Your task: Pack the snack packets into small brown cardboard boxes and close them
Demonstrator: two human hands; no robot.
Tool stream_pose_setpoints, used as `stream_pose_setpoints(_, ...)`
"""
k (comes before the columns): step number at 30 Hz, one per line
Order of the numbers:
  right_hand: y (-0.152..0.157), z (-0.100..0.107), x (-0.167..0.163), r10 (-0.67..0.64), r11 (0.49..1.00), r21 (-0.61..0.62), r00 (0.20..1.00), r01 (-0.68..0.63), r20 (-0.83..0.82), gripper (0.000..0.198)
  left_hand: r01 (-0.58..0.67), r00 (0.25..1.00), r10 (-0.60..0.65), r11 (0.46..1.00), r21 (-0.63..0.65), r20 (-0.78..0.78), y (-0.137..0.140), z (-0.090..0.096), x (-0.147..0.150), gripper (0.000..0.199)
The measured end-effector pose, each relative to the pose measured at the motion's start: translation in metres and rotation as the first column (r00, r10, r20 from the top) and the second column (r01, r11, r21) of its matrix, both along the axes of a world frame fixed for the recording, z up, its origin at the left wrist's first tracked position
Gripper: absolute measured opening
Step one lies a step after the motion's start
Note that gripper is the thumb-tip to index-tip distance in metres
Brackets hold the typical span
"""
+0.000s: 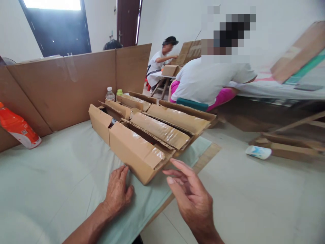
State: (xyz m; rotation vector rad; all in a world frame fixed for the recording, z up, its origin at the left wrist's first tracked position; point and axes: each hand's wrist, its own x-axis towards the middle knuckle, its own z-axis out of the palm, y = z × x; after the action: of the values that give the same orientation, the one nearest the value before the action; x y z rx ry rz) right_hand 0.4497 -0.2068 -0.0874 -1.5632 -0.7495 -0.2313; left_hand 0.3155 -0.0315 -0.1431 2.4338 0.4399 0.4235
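Note:
Several long, narrow cardboard boxes (137,145) sit side by side on a pale green cloth (63,176), with shiny tape along their tops and open slots between flaps. My left hand (120,188) rests on the cloth, its fingertips at the side of the nearest box and its thumb apart; nothing shows in its grasp. At the near right end of that box hovers my right hand (189,189), fingers half curled with a gap to the thumb. It holds nothing, and I cannot tell whether its fingertips touch the box. Dark contents in the boxes are mostly hidden.
A tall cardboard panel (83,88) stands behind the boxes. An orange bottle (19,127) leans at left; a clear bottle (110,94) stands behind. The table edge lies below my right hand. A paper cup (258,152) lies on the floor. Two people (203,79) (157,62) sit beyond.

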Motion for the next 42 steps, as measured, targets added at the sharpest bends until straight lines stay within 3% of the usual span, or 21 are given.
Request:
stream_pose_setpoints(7, 0.0, 0.015, -0.001, 0.093, 0.995, 0.001, 0.97, -0.095, -0.225, 0.053, 0.063, 0.998, -0.063, 0.997, -0.043, -0.005, -0.001, 0.01, -0.001, 0.087)
stream_pose_setpoints(16, 0.015, 0.016, -0.019, 0.235, 0.972, 0.069, 0.926, -0.225, -0.295, 0.06, 0.094, 0.995, -0.092, 0.993, -0.071, 0.038, 0.002, 0.006, -0.002, 0.086)
stream_pose_setpoints(19, 0.014, 0.012, -0.024, 0.28, 0.96, 0.068, 0.925, -0.272, -0.259, 0.056, 0.089, 0.994, -0.082, 0.993, -0.083, 0.077, 0.005, 0.002, -0.003, 0.085)
stream_pose_setpoints(22, 0.014, 0.01, -0.026, 0.374, 0.928, 0.049, 0.921, -0.37, -0.111, 0.046, 0.089, 0.989, -0.077, 0.992, -0.092, 0.125, 0.006, 0.001, -0.003, 0.083)
stream_pose_setpoints(28, 0.01, 0.024, -0.021, 0.416, 0.909, -0.02, 0.904, -0.416, 0.095, 0.038, 0.076, 0.977, -0.054, 0.992, -0.103, 0.207, 0.007, 0.003, -0.003, 0.089)
stream_pose_setpoints(31, 0.008, 0.033, -0.013, 0.405, 0.914, -0.018, 0.908, -0.406, 0.111, 0.034, 0.079, 0.978, -0.057, 0.992, -0.103, 0.201, 0.007, 0.002, -0.003, 0.085)
stream_pose_setpoints(37, 0.015, 0.053, 0.013, 0.262, 0.965, -0.021, 0.959, -0.261, 0.112, 0.016, 0.069, 0.979, -0.05, 0.993, -0.09, 0.198, 0.007, 0.0, -0.003, 0.08)
stream_pose_setpoints(42, 0.022, 0.057, 0.018, 0.338, 0.94, -0.085, 0.936, -0.331, 0.095, 0.019, 0.047, 0.975, -0.029, 0.996, -0.08, 0.219, 0.008, -0.003, -0.001, 0.079)
